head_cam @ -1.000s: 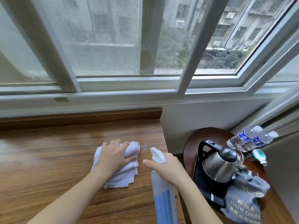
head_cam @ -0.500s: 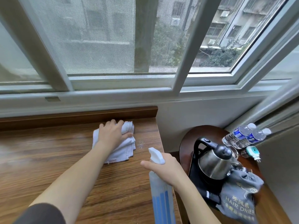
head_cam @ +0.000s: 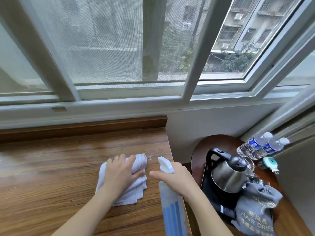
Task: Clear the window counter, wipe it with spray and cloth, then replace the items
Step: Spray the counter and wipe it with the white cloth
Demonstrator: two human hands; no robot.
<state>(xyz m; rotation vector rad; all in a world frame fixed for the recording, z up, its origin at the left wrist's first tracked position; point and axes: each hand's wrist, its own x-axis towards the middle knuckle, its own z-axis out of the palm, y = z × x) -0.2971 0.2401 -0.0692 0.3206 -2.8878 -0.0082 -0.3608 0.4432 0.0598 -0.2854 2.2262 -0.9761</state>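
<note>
Hotel room: kettle [head_cam: 228,174], hair-drier bag [head_cam: 255,213], 2 water bottles [head_cam: 259,145].

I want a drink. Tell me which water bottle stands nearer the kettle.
The left water bottle, the one with the darker blue label; it stands closer to the kettle than the right water bottle beside the wall.

head cam | worn high, looking forward and down | close over both hands [head_cam: 146,174] | counter [head_cam: 51,176] beneath them | window [head_cam: 119,48] beyond them | single view
</note>
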